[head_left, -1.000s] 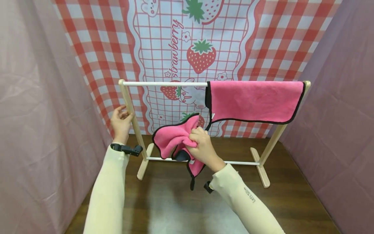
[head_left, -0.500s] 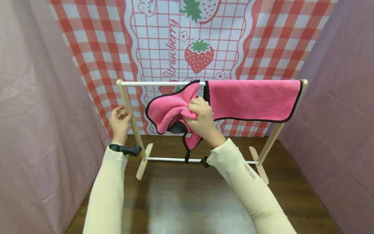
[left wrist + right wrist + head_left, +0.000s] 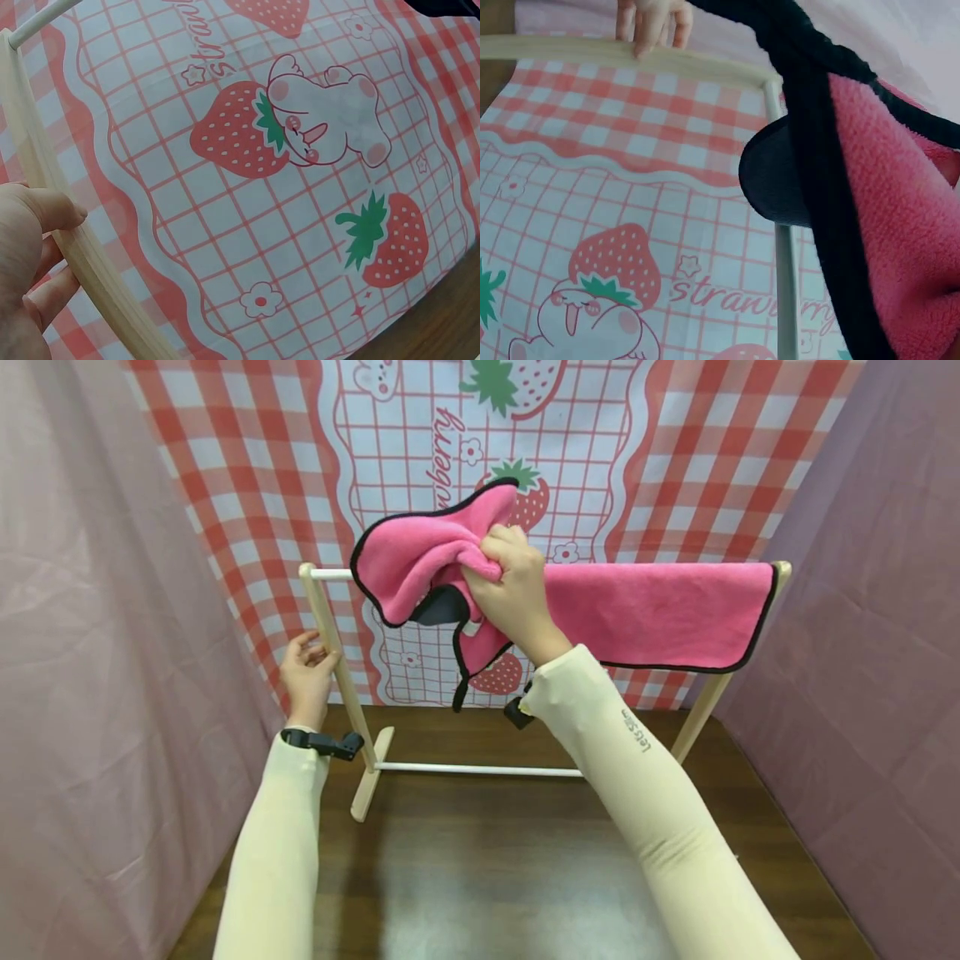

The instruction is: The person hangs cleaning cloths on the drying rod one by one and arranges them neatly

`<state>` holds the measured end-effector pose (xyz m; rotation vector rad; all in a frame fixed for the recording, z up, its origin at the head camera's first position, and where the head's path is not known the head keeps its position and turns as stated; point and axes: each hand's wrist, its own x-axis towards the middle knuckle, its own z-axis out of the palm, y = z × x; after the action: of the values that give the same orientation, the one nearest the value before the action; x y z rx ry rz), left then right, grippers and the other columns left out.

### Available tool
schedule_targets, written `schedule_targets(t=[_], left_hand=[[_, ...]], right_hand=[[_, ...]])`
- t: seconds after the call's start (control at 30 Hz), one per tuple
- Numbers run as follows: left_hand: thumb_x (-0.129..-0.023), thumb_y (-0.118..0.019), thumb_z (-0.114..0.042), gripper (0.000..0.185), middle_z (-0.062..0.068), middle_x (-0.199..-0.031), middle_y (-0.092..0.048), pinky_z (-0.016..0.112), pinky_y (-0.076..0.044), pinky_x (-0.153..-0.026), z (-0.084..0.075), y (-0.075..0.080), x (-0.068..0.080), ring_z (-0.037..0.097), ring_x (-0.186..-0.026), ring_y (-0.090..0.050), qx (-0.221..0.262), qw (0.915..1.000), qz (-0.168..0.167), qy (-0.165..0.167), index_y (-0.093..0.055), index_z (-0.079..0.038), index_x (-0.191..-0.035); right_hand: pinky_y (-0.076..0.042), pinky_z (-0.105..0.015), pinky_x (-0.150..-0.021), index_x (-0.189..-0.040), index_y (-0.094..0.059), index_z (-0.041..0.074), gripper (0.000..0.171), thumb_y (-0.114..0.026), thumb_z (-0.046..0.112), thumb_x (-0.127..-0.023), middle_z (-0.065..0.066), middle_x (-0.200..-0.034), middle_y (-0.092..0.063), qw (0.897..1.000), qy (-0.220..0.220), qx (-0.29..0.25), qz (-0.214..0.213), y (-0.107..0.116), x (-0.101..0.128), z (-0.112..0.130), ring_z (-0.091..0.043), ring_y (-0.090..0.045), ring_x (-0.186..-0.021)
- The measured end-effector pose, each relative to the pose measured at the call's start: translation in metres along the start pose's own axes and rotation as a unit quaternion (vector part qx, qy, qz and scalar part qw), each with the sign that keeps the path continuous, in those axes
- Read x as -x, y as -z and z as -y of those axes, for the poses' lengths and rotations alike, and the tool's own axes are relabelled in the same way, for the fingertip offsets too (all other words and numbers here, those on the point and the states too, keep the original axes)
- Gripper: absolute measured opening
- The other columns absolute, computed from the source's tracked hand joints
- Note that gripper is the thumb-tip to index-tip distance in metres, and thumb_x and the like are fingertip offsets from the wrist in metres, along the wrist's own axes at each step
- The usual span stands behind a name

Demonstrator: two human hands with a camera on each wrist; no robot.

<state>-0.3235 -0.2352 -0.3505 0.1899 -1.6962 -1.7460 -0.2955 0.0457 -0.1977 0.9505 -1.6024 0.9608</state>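
Pink towel (image 3: 427, 556) held up above the wooden rack (image 3: 330, 635)

The towel is bunched in the right hand (image 3: 510, 585), fingers curled tight (black edge hanging down); the rack's post is pinched by the left hand (image 3: 306, 672).

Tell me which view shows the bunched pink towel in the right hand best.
The head view: the whole bunched pink towel shows there, gripped by the right hand above the rack's top rail. The right wrist view shows only a close stretch of its pink pile and black trim. The left wrist view shows none of it.
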Motion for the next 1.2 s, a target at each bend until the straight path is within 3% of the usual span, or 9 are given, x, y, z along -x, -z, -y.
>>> schedule_targets(t=[0.23,0.4,0.53,0.67,0.87,1.07,1.2], left_hand=[[-0.084,-0.069,0.011,0.044,-0.004,-0.088,-0.062,0.024,-0.054,-0.086,-0.001,-0.001,-0.001,0.008,-0.085,-0.061,0.000,1.0000,0.001,-0.002,-0.060,0.003,-0.127],[-0.084,-0.069,0.011,0.044,-0.003,-0.089,-0.063,0.025,-0.054,-0.086,-0.001,-0.001,-0.001,0.008,-0.086,-0.061,0.000,1.0000,0.000,-0.001,-0.060,0.002,-0.127],[-0.084,-0.069,0.012,0.043,-0.003,-0.089,-0.064,0.025,-0.054,-0.086,0.000,-0.001,-0.001,0.008,-0.086,-0.062,-0.005,1.0000,-0.004,-0.004,-0.061,0.002,-0.125],[-0.083,-0.069,0.013,0.043,-0.007,-0.086,-0.063,0.024,-0.054,-0.086,0.002,-0.001,-0.001,0.007,-0.086,-0.062,-0.006,0.9999,-0.003,-0.012,-0.061,0.003,-0.124],[-0.084,-0.069,0.012,0.043,-0.011,-0.083,-0.062,0.023,-0.053,-0.084,0.002,-0.001,-0.001,0.005,-0.086,-0.061,-0.006,0.9999,-0.003,-0.016,-0.061,0.003,-0.125],[-0.084,-0.069,0.012,0.042,-0.010,-0.084,-0.063,0.021,-0.053,-0.081,0.000,-0.001,0.001,0.004,-0.084,-0.061,-0.004,0.9998,-0.006,-0.020,-0.061,0.003,-0.124],[-0.083,-0.069,0.014,0.040,0.001,-0.089,-0.068,0.019,-0.052,-0.078,0.000,-0.002,0.003,0.003,-0.080,-0.061,-0.006,0.9995,-0.015,-0.027,-0.061,0.005,-0.121]], right_hand=[[-0.032,-0.036,-0.060,-0.056,-0.042,0.000,0.037,-0.062,0.003,-0.086,-0.016,-0.065,-0.044,0.999,-0.016,0.035,0.010,-0.015,-0.017,-0.016,-0.034,-0.042,-0.067],[-0.040,-0.045,-0.067,-0.060,-0.047,0.001,0.033,-0.060,0.009,-0.089,-0.018,-0.071,-0.051,0.991,-0.084,0.087,0.049,-0.023,-0.019,-0.025,-0.037,-0.049,-0.076],[-0.041,-0.054,-0.077,-0.067,-0.053,0.001,0.030,-0.058,0.016,-0.092,-0.018,-0.083,-0.058,0.972,-0.158,0.138,0.109,-0.027,-0.017,-0.030,-0.037,-0.053,-0.090],[-0.040,-0.053,-0.084,-0.068,-0.050,0.006,0.032,-0.057,0.020,-0.095,-0.016,-0.091,-0.061,0.944,-0.206,0.182,0.180,-0.028,-0.014,-0.035,-0.036,-0.053,-0.094],[-0.037,-0.047,-0.085,-0.073,-0.049,0.010,0.034,-0.052,0.029,-0.101,-0.011,-0.094,-0.057,0.908,-0.221,0.226,0.277,-0.026,-0.013,-0.039,-0.033,-0.048,-0.094],[-0.040,-0.048,-0.092,-0.089,-0.060,0.010,0.034,-0.047,0.038,-0.103,-0.010,-0.110,-0.058,0.879,-0.250,0.248,0.322,-0.025,-0.018,-0.038,-0.033,-0.050,-0.104],[-0.041,-0.048,-0.093,-0.091,-0.056,0.011,0.036,-0.045,0.043,-0.101,-0.010,-0.111,-0.059,0.865,-0.266,0.251,0.343,-0.024,-0.020,-0.037,-0.033,-0.053,-0.105]])
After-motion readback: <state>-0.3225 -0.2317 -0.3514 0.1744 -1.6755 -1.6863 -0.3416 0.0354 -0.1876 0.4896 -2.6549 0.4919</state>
